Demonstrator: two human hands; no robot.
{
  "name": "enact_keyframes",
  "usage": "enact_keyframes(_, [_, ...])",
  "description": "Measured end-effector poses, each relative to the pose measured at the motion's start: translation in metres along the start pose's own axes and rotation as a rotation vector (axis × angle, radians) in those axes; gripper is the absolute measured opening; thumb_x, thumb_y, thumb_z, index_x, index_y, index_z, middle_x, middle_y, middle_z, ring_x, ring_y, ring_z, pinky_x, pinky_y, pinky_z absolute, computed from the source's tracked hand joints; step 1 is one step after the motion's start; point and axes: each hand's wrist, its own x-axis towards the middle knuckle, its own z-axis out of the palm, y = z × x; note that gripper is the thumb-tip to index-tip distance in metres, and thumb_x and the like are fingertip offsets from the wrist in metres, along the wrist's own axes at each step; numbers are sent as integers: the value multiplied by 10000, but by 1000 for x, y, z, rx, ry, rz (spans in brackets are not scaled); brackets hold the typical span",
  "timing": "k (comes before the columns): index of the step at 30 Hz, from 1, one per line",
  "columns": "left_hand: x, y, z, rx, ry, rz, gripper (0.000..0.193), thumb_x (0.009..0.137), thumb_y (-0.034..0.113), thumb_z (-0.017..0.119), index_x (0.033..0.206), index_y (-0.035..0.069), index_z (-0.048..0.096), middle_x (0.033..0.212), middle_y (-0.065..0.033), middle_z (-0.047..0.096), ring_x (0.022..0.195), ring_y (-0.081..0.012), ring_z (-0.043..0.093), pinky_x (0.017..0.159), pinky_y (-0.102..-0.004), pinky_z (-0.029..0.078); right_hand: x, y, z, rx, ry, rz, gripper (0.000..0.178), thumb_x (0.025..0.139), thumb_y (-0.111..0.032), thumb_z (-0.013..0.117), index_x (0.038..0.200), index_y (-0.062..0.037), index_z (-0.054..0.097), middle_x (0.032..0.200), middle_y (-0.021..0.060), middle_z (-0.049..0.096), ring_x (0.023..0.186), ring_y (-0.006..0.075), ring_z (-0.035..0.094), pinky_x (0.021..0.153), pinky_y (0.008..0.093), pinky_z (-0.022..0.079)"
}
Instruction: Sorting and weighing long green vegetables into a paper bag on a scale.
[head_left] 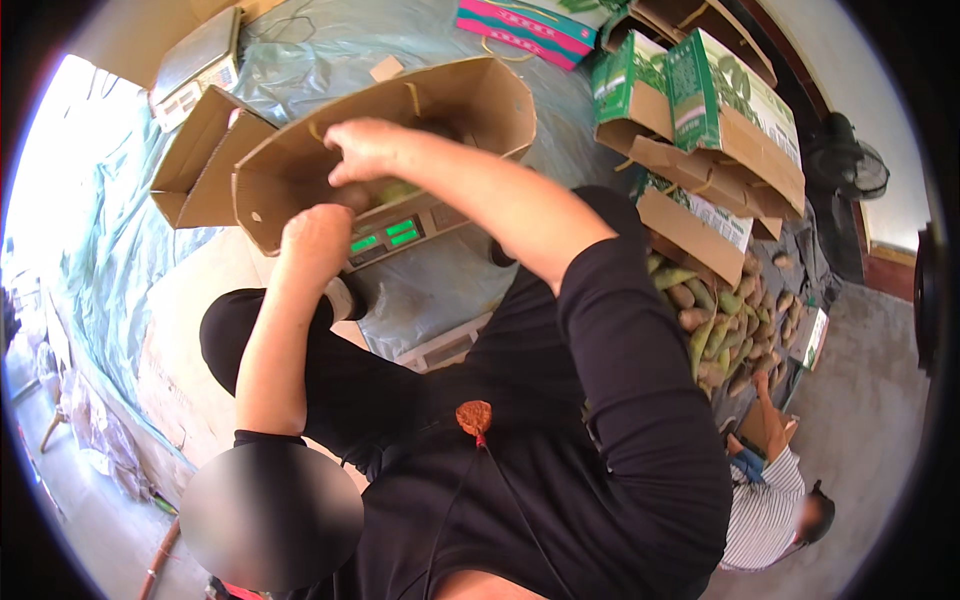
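An open cardboard box point(462, 84) with yellow cord handles stands on a digital scale point(440, 220) whose displays glow green. A green piece of produce point(396, 191) and some brown ones lie inside, partly hidden by my arm. My left hand point(318, 240) is closed at the box's near edge, by its left end. Over the box's opening reaches my right hand point(365, 150), thumb and forefinger apart, with fingertips close to one end of the far cord. Nothing shows in its grasp.
Left of the box stands a smaller open carton point(205, 165), with another scale point(197, 65) behind. Green-and-white cartons point(735, 110) crowd the right, above a produce pile point(725, 320). A person in a striped shirt point(765, 520) reaches toward the pile. A fan point(850, 165) stands beyond.
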Motion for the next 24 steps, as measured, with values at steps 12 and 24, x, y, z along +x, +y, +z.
enact_keyframes(12, [-8,9,-16,12,47,64,124,797,138,615,868,36,622,822,-186,635,858,-374,609,737,-465,482,-204,32,-156,593,459,104,373,849,-161,626,1152,40,544,960,85,616,850,125,572,736,254,465])
enact_keyframes(24, [1,12,-12,-83,-23,9,213,794,114,607,991,48,653,880,-214,634,885,-388,598,763,-457,464,-395,247,104,532,611,1049,291,726,-202,706,949,-21,658,925,131,670,782,236,648,726,340,512])
